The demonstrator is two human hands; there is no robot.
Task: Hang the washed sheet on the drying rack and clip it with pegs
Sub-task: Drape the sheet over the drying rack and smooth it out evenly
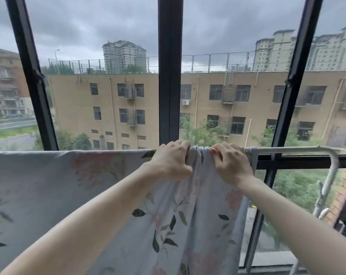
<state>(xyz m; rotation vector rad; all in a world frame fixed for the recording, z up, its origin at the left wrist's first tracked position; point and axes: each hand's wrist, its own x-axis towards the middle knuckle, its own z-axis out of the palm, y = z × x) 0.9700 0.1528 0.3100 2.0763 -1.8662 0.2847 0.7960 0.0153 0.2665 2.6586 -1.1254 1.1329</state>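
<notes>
The sheet (49,185) is pale grey-blue, printed with dark leaves and faded pink blossoms; it hangs over the top bar of the drying rack (291,149), spread flat to the left and gathered into tight folds at the middle; its long axis runs left to right along the bar, its cloth falling straight down; no writing can be read on it; the left hand (171,160) has its grip curled round the bunched cloth at the bar; the right hand (232,164) pinches a small pink peg (213,150) there.
</notes>
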